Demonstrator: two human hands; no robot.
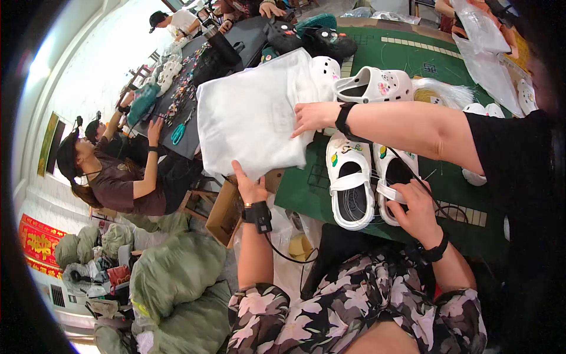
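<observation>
Table (303,186) edge: bag (247,118) overhangs | left fingers (238,170): can't tell | right fingers (407,192): clamped on clog (396,172)

Bag (244,112), 11 o'clock: thin, translucent plastic film, smooth, low sheen, lightly creased. Clogs (350,182), 3 o'clock: moulded plastic, smooth, satin finish; charms (334,160) on them appear glossy. Table (377,54), 1 o'clock: flat, matt top. Fibre bundle (451,91), 2 o'clock: fine, shiny strands. Box (221,213), 8 o'clock: matt cardboard. Sacks (197,318), 7 o'clock: woven-looking sheeting, heavily crumpled. Shirt (365,295), 5 o'clock: soft printed cloth, matt.
</observation>
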